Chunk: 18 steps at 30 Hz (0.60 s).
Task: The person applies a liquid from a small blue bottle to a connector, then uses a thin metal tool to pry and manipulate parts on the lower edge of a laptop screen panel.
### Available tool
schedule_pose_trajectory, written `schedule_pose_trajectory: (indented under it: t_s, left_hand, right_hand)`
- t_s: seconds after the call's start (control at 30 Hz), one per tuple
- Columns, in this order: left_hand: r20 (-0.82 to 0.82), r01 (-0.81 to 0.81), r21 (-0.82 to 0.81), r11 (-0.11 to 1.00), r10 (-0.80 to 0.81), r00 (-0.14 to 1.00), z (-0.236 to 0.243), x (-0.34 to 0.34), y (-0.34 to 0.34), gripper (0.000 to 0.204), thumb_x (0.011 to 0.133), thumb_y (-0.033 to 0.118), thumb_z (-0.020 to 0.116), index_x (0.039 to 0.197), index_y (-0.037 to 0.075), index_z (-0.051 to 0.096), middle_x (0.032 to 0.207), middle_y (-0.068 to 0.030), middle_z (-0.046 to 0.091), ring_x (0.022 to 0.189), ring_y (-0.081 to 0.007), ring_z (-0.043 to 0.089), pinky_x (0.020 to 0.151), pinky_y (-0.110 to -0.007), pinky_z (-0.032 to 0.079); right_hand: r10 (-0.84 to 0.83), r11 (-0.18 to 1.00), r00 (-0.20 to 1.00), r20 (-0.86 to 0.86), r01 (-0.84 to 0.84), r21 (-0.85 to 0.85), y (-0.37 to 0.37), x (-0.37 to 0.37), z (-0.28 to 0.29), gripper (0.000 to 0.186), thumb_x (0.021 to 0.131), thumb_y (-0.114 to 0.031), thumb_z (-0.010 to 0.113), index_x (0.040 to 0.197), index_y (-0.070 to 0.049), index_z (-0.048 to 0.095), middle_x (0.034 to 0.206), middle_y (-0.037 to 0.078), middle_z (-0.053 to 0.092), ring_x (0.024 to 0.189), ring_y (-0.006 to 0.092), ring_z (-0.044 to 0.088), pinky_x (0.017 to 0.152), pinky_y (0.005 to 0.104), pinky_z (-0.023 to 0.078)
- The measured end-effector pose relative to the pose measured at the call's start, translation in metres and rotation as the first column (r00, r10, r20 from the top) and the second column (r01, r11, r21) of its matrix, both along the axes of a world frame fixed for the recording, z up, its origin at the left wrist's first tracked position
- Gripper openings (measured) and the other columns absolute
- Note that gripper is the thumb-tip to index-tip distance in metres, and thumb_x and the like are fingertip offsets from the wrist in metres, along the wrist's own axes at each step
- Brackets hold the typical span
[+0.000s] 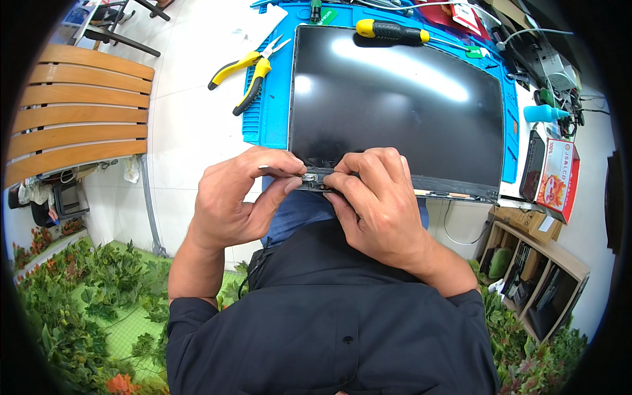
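A dark laptop screen panel [395,112] lies face up, its near edge toward me. At that edge's left corner sits a small metal hinge piece [309,178] in a dark frame. My left hand [230,197] pinches a thin dark strip [271,171] beside the hinge piece, thumb and forefinger closed. My right hand [382,204] has its fingers closed on the near edge of the screen panel, just right of the hinge piece. Its fingertips partly cover the frame there.
Under the panel is a blue work mat [266,131]. Yellow-and-black pliers [253,69] lie left of the panel, and a yellow-and-black screwdriver [392,31] rests along its far edge. At right stand a blue bottle [543,114] and a red-and-white box [558,181]. A slatted wooden bench [85,108] is at left.
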<state>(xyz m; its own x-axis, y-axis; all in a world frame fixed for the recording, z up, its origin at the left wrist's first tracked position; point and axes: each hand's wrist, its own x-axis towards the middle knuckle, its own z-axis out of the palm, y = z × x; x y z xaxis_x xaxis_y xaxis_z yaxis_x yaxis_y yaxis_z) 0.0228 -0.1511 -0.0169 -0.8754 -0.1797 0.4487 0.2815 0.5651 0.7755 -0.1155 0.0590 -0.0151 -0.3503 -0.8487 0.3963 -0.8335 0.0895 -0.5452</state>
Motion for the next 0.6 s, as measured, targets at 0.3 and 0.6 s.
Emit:
schedule_pose_trajectory:
  t_s: [0.3,0.6]
  left_hand:
    - [-0.019,-0.005,0.067,0.998,0.006,1.0,-0.0046,-0.0004,-0.0026,0.034,0.089,-0.012,0.085,0.119,-0.003,0.07,0.102,-0.0161,0.083,0.09,-0.0273,0.084,0.077,-0.034,0.066]
    - [0.027,0.012,0.036,0.999,-0.013,1.0,-0.0015,-0.0041,-0.0059,0.035,0.092,-0.009,0.086,0.121,-0.003,0.068,0.105,-0.0165,0.082,0.094,-0.0268,0.084,0.08,-0.035,0.068]
  right_hand:
    - [0.008,1.0,0.997,-0.073,-0.009,-0.016,0.0003,-0.0004,-0.0097,0.022,0.082,-0.006,0.077,0.103,-0.002,0.077,0.11,0.005,0.069,0.103,0.0256,0.064,0.082,0.0405,0.047]
    - [-0.003,1.0,0.999,-0.053,0.004,0.011,-0.0014,0.0003,-0.0081,0.018,0.086,-0.008,0.08,0.103,-0.002,0.076,0.11,0.005,0.069,0.103,0.0259,0.064,0.082,0.0404,0.047]
